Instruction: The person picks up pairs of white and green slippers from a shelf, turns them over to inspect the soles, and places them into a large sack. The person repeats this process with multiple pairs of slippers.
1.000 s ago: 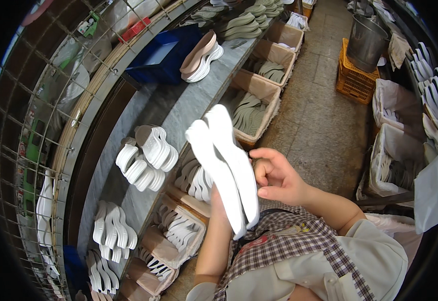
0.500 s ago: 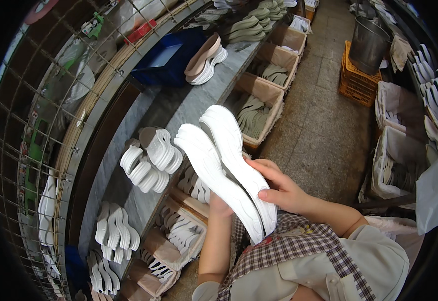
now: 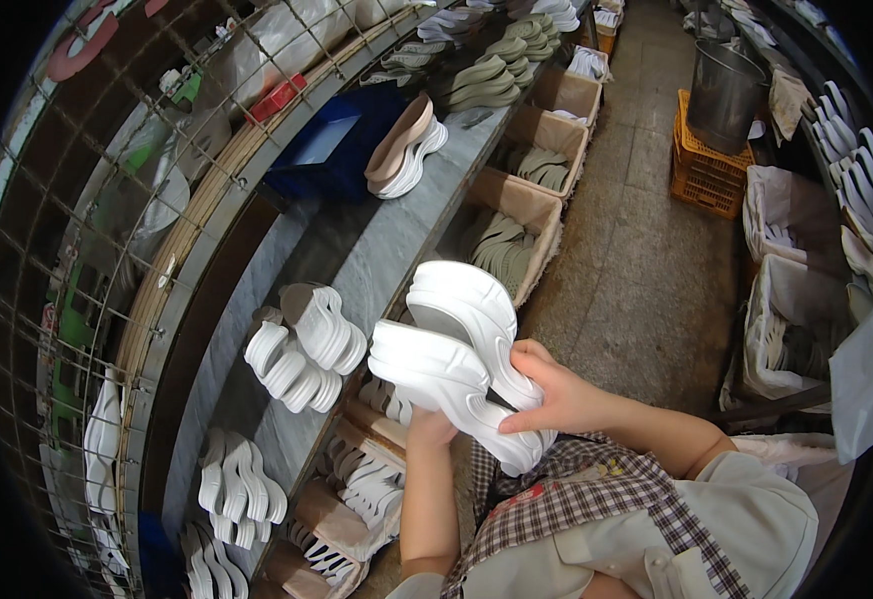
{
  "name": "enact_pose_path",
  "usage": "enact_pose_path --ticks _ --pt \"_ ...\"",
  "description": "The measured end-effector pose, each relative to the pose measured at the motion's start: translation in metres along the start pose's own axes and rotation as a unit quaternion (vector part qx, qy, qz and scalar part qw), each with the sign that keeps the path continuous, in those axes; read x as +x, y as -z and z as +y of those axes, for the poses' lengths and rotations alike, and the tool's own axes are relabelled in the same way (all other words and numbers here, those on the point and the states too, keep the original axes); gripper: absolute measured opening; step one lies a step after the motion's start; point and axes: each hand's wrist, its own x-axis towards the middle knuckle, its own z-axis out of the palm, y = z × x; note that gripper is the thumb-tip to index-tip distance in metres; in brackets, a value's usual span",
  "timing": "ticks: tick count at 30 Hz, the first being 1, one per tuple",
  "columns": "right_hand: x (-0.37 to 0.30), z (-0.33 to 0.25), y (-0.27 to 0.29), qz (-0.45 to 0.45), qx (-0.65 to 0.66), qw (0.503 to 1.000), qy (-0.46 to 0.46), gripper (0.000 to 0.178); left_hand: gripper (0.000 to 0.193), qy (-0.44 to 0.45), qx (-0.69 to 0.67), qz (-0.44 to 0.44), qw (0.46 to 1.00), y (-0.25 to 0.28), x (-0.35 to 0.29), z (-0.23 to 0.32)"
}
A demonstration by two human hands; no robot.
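Observation:
Two thick white shoe soles (image 3: 451, 354) lie side by side in my hands, held in front of my chest. My right hand (image 3: 554, 395) grips them from the right, fingers wrapped over the near sole's edge. Most of my left hand (image 3: 428, 427) is hidden beneath them, supporting them from below. The soles hover over the front edge of a long grey shelf (image 3: 371, 255). A stack of white soles (image 3: 306, 344) stands on that shelf just left of my hands.
More white sole stacks (image 3: 240, 489) sit further down the shelf. Cardboard boxes of grey-green soles (image 3: 506, 235) line its front edge. A dark blue box (image 3: 331, 150) and beige soles (image 3: 403, 148) sit further back. An orange crate with a metal bucket (image 3: 721, 90) stands on the floor; a wire mesh runs along the left.
The two soles have tilted from edge-on to showing their thick sides and come lower and nearer my chest. My right hand has moved over them.

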Motion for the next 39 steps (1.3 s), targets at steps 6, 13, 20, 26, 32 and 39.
enact_pose_path --ticks 6,13,20,26,32,39 --pt "0.000 0.010 -0.001 0.015 -0.042 0.998 0.039 0.070 0.051 -0.007 0.130 -0.055 0.990 0.016 0.000 0.000" --pt "0.001 0.017 0.002 0.019 -0.056 0.996 0.065 0.065 0.044 -0.005 0.112 -0.014 0.994 0.023 0.009 0.004" --pt "0.016 0.024 0.007 0.089 -0.127 0.965 0.209 0.062 0.040 -0.007 0.107 0.020 0.994 0.012 0.010 0.001" --pt "0.030 0.048 0.036 -0.029 0.038 0.995 0.091 0.033 0.033 0.074 -0.048 0.062 0.994 -0.040 0.009 0.023" --pt "0.015 0.058 0.009 -0.025 0.247 0.969 0.007 0.040 0.035 0.006 -0.023 0.116 0.993 -0.049 0.011 0.011" --pt "0.011 0.043 0.014 0.090 0.534 0.839 -0.047 0.068 0.058 0.003 -0.329 -0.127 0.936 -0.026 0.007 0.001"
